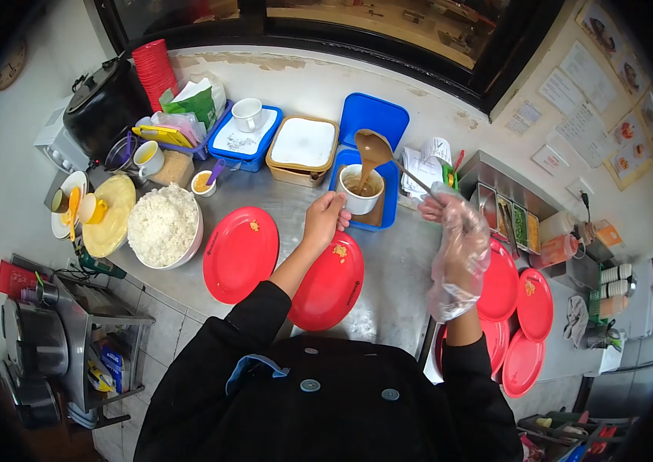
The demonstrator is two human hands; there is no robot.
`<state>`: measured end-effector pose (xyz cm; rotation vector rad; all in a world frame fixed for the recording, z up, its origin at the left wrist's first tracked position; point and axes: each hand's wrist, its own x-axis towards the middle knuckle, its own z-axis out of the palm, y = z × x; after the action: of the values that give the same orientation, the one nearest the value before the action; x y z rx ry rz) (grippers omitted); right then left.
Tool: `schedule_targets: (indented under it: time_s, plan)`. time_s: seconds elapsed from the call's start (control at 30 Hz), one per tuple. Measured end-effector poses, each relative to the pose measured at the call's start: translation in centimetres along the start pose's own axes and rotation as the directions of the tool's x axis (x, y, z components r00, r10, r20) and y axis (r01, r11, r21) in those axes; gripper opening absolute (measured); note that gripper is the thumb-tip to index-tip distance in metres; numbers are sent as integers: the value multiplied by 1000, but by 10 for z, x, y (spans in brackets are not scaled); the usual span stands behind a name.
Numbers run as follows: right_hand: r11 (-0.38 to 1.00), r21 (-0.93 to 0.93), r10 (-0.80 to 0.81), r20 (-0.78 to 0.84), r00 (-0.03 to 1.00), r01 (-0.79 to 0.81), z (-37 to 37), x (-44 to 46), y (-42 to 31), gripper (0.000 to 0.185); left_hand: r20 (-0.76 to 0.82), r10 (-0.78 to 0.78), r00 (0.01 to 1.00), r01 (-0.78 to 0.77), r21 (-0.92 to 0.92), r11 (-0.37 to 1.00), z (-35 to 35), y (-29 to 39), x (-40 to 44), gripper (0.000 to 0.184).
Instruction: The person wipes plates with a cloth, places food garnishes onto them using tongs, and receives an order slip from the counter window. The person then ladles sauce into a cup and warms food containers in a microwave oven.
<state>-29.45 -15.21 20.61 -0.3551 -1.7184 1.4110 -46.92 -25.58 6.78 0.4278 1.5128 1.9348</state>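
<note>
My bare left hand (327, 220) is closed at the near-left side of a white cup (360, 203), gripping it above an open blue container (392, 206). In my right hand (453, 219), covered by a clear plastic glove, is the long handle of a ladle (373, 146). Its bowl tips over the cup, and brown sauce (365, 175) runs down from it into the cup. More brown sauce shows inside the container below. Beneath my left forearm lies a red oval plate (331, 296) with a few orange-brown crumbs; another red plate (240, 258) is to its left.
A heaped bowl of white rice (163, 225) stands at left, near a small cup with a purple spoon (204, 182). Along the wall are a tan tub (303, 143) and a blue tub (245, 140). Several red plates (536, 304) and condiment trays (519, 223) are at right.
</note>
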Motion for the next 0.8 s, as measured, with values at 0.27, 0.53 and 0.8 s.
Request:
schedule_targets:
  time_s: [0.27, 0.53, 0.8]
  plan:
    - [982, 78, 172, 39, 984, -174, 13, -17, 33, 28, -54, 11, 998, -12, -15, 1000, -5, 2, -2, 26]
    - [966, 186, 200, -102, 974, -179, -10, 21, 118, 30, -141, 24, 990, -22, 19, 1000, -26, -3, -8, 27]
    - [911, -12, 412, 16, 911, -412, 13, -3, 171, 29, -220, 39, 975, -41, -6, 999, -50, -8, -15, 25]
